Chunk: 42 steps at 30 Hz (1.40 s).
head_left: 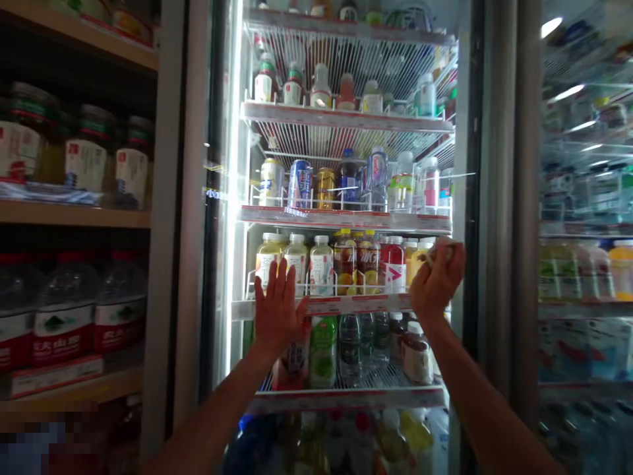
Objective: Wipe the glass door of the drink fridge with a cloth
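The left hand (pixel 278 307) lies spread flat on the glass door (pixel 467 165) of a drinks cooler, well apart from the right hand (pixel 438 280), which pinches a small pale item (pixel 435 254), too blurred to identify, just before bottled drinks (pixel 321 265).

Bare left hand (pixel 277 310) and bare right hand (pixel 438 287), long-fingered, on slim, uncovered forearms (pixel 212 412).

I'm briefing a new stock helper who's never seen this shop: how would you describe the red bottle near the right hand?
Find the lit glass-door drinks fridge, then the shelf level with the right hand. Just left of that hand stands a red drink bottle, the only bright red one in that row, white-labelled, beside amber fruit-labelled bottles.
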{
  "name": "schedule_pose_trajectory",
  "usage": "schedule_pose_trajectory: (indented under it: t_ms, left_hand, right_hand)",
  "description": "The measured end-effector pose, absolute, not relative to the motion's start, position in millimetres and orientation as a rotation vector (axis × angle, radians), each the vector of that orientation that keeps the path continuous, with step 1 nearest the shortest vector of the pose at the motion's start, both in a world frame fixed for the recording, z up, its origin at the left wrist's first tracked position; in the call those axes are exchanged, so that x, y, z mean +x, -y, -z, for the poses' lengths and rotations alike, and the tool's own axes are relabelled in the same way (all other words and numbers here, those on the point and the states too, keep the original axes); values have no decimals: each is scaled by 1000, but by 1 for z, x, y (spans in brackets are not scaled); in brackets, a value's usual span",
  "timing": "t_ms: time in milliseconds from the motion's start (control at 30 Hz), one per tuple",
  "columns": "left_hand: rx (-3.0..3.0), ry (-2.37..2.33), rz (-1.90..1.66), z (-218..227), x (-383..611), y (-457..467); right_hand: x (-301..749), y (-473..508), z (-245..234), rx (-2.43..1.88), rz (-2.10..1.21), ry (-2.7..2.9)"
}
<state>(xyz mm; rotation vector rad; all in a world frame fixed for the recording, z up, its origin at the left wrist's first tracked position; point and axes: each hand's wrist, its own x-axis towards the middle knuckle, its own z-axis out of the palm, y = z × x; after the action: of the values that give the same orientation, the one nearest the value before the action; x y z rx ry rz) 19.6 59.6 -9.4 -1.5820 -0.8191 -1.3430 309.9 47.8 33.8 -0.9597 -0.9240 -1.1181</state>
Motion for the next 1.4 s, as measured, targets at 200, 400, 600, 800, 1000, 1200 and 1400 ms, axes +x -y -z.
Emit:
schedule_pose_trajectory:
  t_ms: [200,400,600,800,1000,1200,1400]
  left_hand:
    - [-1594,820,1317,10,18,-60]
    - [-1576,814,1315,14,17,-61]
    - [-1567,815,1321,16,21,-61]
    - [-1558,809,1333,24,22,-59]
    - [-1585,853,1335,31,24,-59]
    - [-1605,838,1341,30,23,-58]
    - [-1612,849,1326,30,23,-58]
  right_hand:
    - [215,-40,1,-803,1170,1446]
    - [286,-39,-1,-896,1178,1188]
    - [284,-43,-9,-893,1184,1087]
    - [244,-32,22,-853,1222,1474]
    - [340,-35,24,-1037,1160,993]
    - [290,-30,51,-863,1161,1360]
    - [338,-27,55,-996,1196,1154]
